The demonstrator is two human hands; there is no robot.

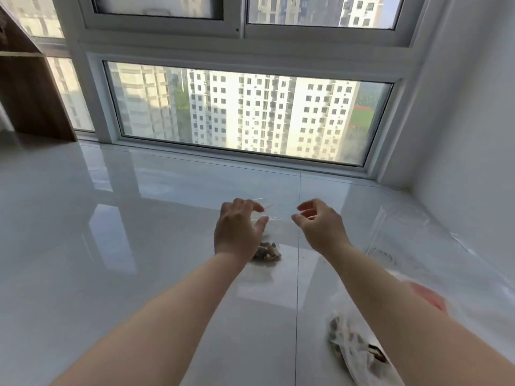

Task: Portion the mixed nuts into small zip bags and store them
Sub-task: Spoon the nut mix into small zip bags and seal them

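Both hands out over glossy white floor, near window. Left hand (237,229) and right hand (320,227) sit either side of a clear zip bag (271,218), fingers loosely curled; seems they hold its top edge, but can't tell for sure. Nuts (266,253) sit at bag's near end. Bigger nut bag (359,349) lies near right, under right forearm.

No text, label, brand or number is readable on anything here.
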